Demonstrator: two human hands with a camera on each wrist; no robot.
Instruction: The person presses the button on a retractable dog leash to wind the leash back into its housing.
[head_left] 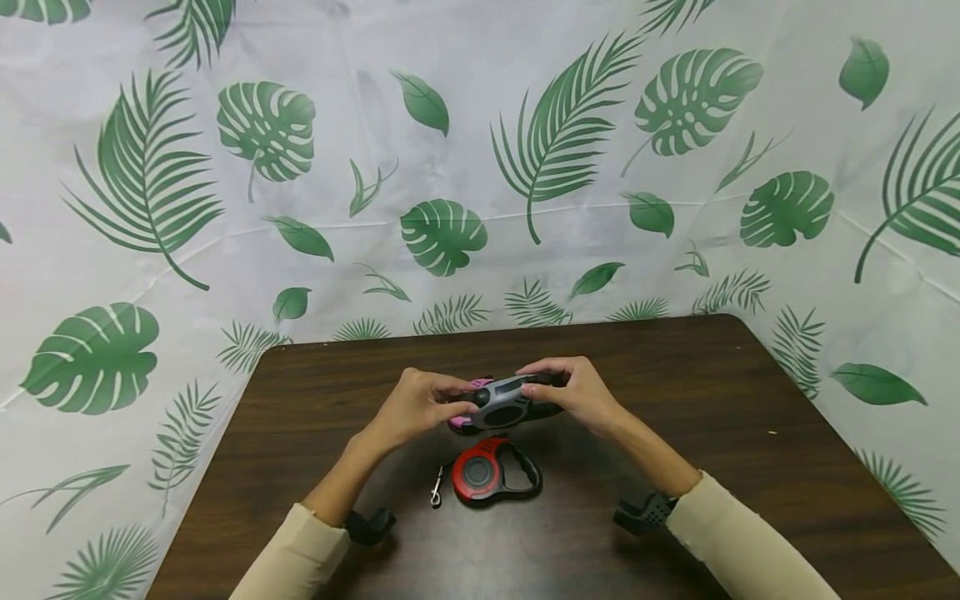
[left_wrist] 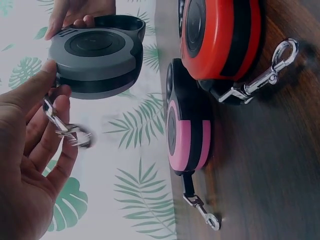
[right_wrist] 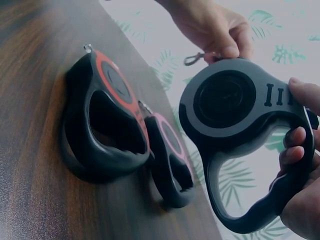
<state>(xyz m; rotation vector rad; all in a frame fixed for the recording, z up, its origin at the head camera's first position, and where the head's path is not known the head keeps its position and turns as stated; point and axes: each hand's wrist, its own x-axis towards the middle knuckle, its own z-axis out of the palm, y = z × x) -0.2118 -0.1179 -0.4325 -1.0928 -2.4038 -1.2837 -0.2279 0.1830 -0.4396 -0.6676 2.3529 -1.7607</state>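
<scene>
A grey-and-black retractable dog leash (head_left: 504, 410) is held up above the table between both hands. My right hand (head_left: 581, 392) grips its black handle, fingers curled through the loop in the right wrist view. With thumb and fingers, my left hand (head_left: 416, 407) pinches the leash's front end, where the cord comes out. A metal clip (left_wrist: 67, 127) dangles beside the left fingers, partly blurred. Nearer to me on the table is a red-and-black retractable leash (head_left: 477, 472) with its silver clip (head_left: 436, 492). Behind the grey leash, partly hidden, stands a pink-and-black leash (left_wrist: 186, 130).
The dark wooden table (head_left: 675, 467) carries the red and pink leashes close together under the hands. A white cloth (head_left: 465, 108) printed with green leaves hangs behind and at both sides. Black wrist devices (head_left: 369, 527) are strapped to both forearms.
</scene>
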